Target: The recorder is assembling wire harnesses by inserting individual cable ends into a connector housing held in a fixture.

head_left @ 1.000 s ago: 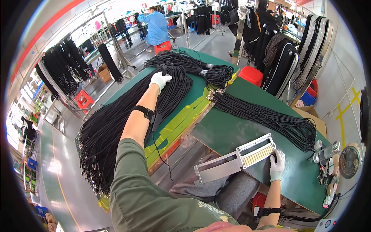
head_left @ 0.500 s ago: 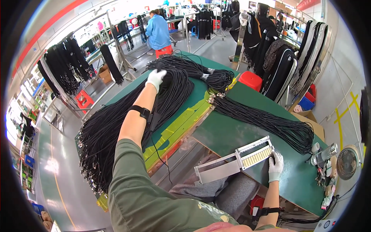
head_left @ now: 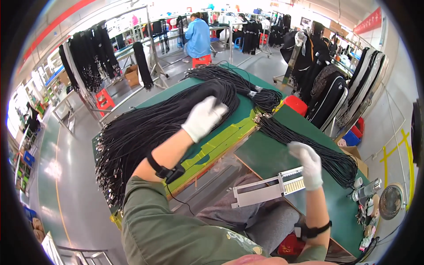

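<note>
My left hand (head_left: pixel 205 119), in a white glove, is over the near edge of a big bundle of black cords (head_left: pixel 145 112) with metal ends. Its fingers are curled in; whatever may be in them is too dark and blurred to make out. My right hand (head_left: pixel 308 164), also gloved, is raised above the right end of a metal frame (head_left: pixel 260 192) and partly covers it. Its fingers reach out loosely to the left, with nothing seen in them. The frame has a row of pale yellow slots (head_left: pixel 294 185) and sits at the table's edge above my lap.
Another cord bundle (head_left: pixel 309 145) lies on the green table (head_left: pixel 260 150) to the right, and a tied one (head_left: pixel 265 97) farther back. Yellow tape (head_left: pixel 221 141) runs along the table. A fan (head_left: pixel 391 201) and a clear bottle (head_left: pixel 367 189) stand right. A person in blue (head_left: pixel 197 39) sits far off.
My left hand has come nearer and to the right, away from the bend of the big bundle. My right hand has lifted off the table beside the frame. The view has shifted slightly.
</note>
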{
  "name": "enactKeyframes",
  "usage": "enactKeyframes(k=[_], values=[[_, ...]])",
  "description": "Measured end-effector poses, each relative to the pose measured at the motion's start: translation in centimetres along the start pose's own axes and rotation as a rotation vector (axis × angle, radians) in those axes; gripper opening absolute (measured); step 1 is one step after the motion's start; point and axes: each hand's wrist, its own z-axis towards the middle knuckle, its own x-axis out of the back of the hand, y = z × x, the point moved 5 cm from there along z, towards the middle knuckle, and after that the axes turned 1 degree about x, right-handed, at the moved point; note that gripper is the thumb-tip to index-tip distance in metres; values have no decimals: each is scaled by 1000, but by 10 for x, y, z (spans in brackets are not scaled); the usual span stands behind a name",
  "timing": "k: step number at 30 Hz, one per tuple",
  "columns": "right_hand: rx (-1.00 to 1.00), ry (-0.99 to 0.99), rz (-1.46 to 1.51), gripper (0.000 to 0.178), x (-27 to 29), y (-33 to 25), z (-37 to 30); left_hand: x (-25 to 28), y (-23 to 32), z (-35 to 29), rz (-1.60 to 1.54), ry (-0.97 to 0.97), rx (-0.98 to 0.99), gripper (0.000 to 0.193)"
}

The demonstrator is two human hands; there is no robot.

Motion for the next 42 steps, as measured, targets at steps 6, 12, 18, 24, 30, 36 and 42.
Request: enactKeyframes(k=[6,12,18,24,30,36,42], values=[[-488,-280,288,34,-150,35,53,-80,3,-65,160,-140,-295,32],[-281,-105,717,25,-176,8,86,-41,2,-66,402,-77,-278,27],[28,-270,580,26,-165,-62,112,60,36,-52,670,642,-644,25],[110,-284,227,29,-173,-111,73,85,1,-14,913,275,-521,30],[46,146,358,33,-54,-96,77,152,-82,-6,1094,142,-248,24],[93,349,633,23,94,-79,57,194,-115,-9,1119,203,-204,27],[50,376,653,23,172,-48,4,177,-69,10,1075,237,-373,33]])
